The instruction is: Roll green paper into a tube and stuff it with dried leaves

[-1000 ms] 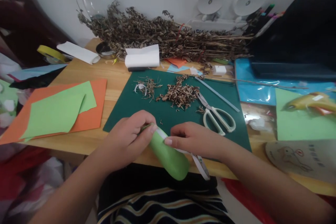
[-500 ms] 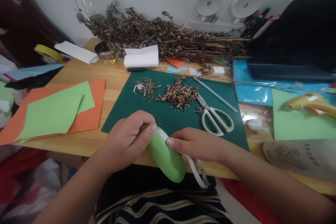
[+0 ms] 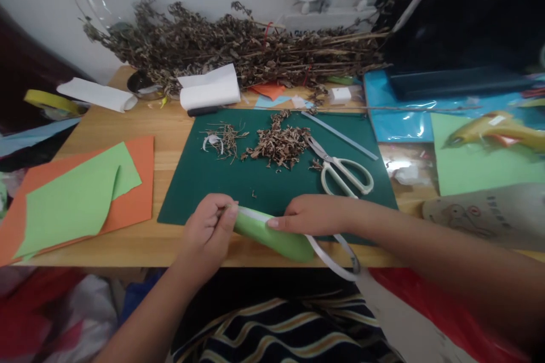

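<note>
A green rounded paper piece (image 3: 283, 243) is held between my two hands at the front edge of the desk. My left hand (image 3: 213, 224) is closed on its left end, thumb and fingers pinching. Along its upper edge runs a white strip of tape (image 3: 253, 214), whose loose tail curls down on the right. My right hand (image 3: 306, 215) presses its thumb and fingers on the tape and the green piece. Beyond them, scissors with white handles (image 3: 340, 167), crumbled dry leaves (image 3: 279, 144) and thin stalk bits (image 3: 230, 139) lie on a dark green cutting mat (image 3: 191, 181).
Bundled dried plants (image 3: 230, 45) stretch along the wall. To the left lie orange sheet (image 3: 142, 181) and green sheet (image 3: 70, 198); a white paper roll (image 3: 210, 88) is behind the mat. On the right are a yellow glue gun (image 3: 489, 127) and a pale printed cylinder (image 3: 485, 212).
The green piece has tilted flatter, its right end raised. My right thumb stays on the tape. The whole view has shifted, so things on the desk appear farther left.
</note>
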### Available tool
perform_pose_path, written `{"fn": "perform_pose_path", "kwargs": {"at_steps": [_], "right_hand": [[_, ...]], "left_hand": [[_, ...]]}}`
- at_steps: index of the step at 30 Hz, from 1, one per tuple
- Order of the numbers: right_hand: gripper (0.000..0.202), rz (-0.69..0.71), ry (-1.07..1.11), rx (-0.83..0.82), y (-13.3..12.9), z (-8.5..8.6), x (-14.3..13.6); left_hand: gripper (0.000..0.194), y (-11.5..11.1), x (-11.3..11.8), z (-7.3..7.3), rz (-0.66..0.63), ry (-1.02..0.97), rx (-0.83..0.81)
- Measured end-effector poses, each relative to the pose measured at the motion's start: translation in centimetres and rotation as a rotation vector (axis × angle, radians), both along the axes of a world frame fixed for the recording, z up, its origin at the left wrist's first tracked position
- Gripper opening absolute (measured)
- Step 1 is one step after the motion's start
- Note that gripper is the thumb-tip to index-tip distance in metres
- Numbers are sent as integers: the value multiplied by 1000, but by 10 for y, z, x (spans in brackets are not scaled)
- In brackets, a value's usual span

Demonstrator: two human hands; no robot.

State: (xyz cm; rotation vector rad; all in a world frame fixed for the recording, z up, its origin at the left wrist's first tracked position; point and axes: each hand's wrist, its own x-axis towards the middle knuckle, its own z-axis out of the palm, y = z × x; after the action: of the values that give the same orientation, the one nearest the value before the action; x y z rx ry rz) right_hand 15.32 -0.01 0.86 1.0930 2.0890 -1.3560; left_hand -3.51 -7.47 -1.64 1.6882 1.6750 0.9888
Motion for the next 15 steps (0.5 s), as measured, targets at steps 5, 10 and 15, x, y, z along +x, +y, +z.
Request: {"fn": "perform_pose_path", "kwargs": {"at_steps": [5, 10, 15], "right_hand": [[62, 45, -92, -47, 11, -4, -5], [58, 78, -186, -62, 14, -2, -11], [52, 93, -240, 17, 13, -5, -17]], "left_hand": [[15, 4, 2, -16, 51, -32, -128], [18, 5, -2, -20, 30, 66, -197], [17, 5, -2, -18, -48, 559, -157]]}}
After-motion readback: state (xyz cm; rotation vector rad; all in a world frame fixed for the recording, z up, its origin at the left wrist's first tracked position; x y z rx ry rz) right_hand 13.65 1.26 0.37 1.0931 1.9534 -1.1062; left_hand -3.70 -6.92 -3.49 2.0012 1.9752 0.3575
